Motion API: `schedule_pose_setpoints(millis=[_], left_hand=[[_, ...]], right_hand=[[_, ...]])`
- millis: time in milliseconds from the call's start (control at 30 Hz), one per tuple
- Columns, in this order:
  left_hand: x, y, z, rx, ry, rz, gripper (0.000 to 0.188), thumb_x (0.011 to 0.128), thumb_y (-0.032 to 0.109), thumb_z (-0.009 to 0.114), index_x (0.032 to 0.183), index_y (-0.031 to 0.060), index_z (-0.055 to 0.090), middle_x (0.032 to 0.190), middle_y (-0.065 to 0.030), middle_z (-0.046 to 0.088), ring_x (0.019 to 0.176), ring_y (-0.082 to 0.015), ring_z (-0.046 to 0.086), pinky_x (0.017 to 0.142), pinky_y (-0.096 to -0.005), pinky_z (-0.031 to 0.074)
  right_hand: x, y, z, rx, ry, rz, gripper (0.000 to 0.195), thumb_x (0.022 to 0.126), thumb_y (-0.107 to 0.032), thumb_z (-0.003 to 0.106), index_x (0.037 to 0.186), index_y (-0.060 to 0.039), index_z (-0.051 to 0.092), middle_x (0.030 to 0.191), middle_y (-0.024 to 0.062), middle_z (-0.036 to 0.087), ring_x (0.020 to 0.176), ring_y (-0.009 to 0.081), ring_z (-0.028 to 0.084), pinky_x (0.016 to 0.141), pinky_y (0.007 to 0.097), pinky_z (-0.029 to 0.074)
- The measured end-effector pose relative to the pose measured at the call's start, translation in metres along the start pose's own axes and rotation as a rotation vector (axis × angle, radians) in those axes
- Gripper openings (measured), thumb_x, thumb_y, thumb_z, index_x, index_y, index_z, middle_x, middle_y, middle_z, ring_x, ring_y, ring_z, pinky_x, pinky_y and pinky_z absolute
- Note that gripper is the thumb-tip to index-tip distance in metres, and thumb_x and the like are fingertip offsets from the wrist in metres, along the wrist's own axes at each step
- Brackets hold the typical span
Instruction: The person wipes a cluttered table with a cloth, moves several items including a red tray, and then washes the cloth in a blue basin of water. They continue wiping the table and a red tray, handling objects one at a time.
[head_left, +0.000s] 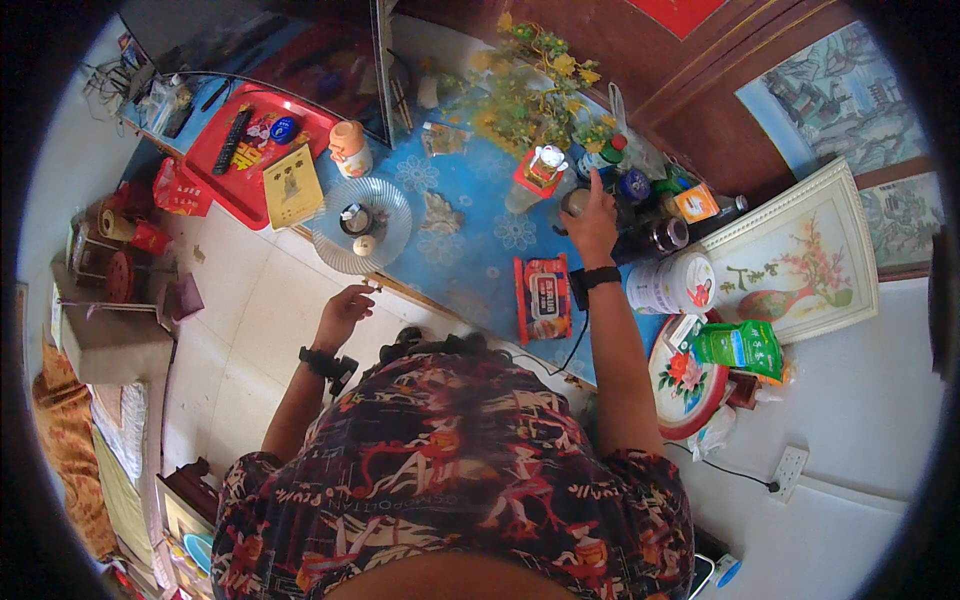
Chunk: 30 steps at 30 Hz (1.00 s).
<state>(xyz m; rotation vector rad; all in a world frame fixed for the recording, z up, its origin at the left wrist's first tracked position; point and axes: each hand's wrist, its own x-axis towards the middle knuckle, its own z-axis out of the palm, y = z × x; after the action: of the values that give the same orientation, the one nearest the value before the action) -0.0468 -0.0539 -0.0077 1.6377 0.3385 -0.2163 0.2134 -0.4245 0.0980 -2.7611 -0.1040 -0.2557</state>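
Note:
My right hand (596, 229) is over the blue-covered table, its thumb and index finger around a dark round container (577, 201). Its remaining fingers are partly hidden. Left of it stands a jar with a red collar and a white cat figure (546, 166) on top. A red food packet (543, 298) lies nearer my body. My left hand (345, 319) is off the table's front edge, fingers bent, beside a small pale object (374, 285); whether it holds this is unclear. Just beyond it, a clear ribbed plate (397, 217) carries a small dark bowl (355, 219) and a round cream-coloured item (364, 245).
A red tray (206, 154) with a remote control (232, 142) and a yellow booklet (292, 186) is at the left. An orange-topped container (349, 150) stands beside the screen (300, 67). Bottles, a white tub (671, 283) and a framed picture (795, 277) crowd the right side.

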Motion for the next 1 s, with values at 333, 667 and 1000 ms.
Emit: schedule_pose_setpoints(millis=[333, 667, 1000], left_hand=[[0.018, -0.011, 0.002, -0.028, -0.072, 0.085, 0.025, 0.093, 0.007, 0.048, 0.116, 0.0066, 0.056, 0.091, -0.0041, 0.063, 0.080, -0.0110, 0.060, 0.072, -0.0244, 0.048], [0.023, -0.025, -0.016, -0.094, -0.076, 0.029, 0.024, 0.092, 0.006, 0.047, 0.115, 0.0066, 0.056, 0.090, -0.0045, 0.062, 0.080, -0.0113, 0.059, 0.071, -0.0245, 0.048], [0.010, -0.052, -0.064, -0.076, -0.003, -0.036, 0.028, 0.088, 0.001, 0.048, 0.114, 0.0042, 0.056, 0.090, -0.0055, 0.064, 0.077, -0.0123, 0.060, 0.070, -0.0256, 0.048]], right_hand=[[-0.044, -0.022, -0.067, 0.017, -0.031, 0.019, 0.098, 0.062, -0.025, 0.078, 0.143, -0.0245, 0.022, 0.121, 0.0161, 0.048, 0.110, 0.0380, 0.049, 0.086, 0.0469, 0.047], [-0.070, -0.122, -0.099, 0.294, -0.143, -0.289, 0.086, 0.062, -0.020, 0.077, 0.137, -0.0156, 0.035, 0.120, 0.0163, 0.051, 0.108, 0.0343, 0.052, 0.089, 0.0414, 0.045], [0.001, -0.213, 0.004, 0.335, -0.111, -0.438, 0.084, 0.062, -0.014, 0.076, 0.136, -0.0143, 0.036, 0.122, 0.0159, 0.051, 0.111, 0.0342, 0.052, 0.090, 0.0393, 0.045]])
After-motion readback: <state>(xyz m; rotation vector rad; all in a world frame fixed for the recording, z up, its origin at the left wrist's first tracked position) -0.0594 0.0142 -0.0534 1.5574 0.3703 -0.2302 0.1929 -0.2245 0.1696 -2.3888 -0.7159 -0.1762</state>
